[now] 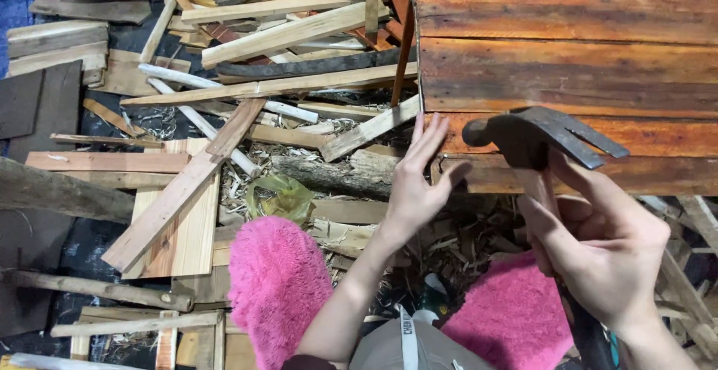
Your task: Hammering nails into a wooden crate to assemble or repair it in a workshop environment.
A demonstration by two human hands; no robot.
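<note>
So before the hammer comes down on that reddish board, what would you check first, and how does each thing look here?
1. Right hand wrapped around the claw hammer: ok.
2. Hammer head over the plank panel: ok.
3. Nail visible under the head: cannot tell.
4. Left hand fingers clear of the strike spot: not ok, they rest at the panel edge beside the head.
5. Panel firmly supported on the scrap wood pile: cannot tell.
</note>
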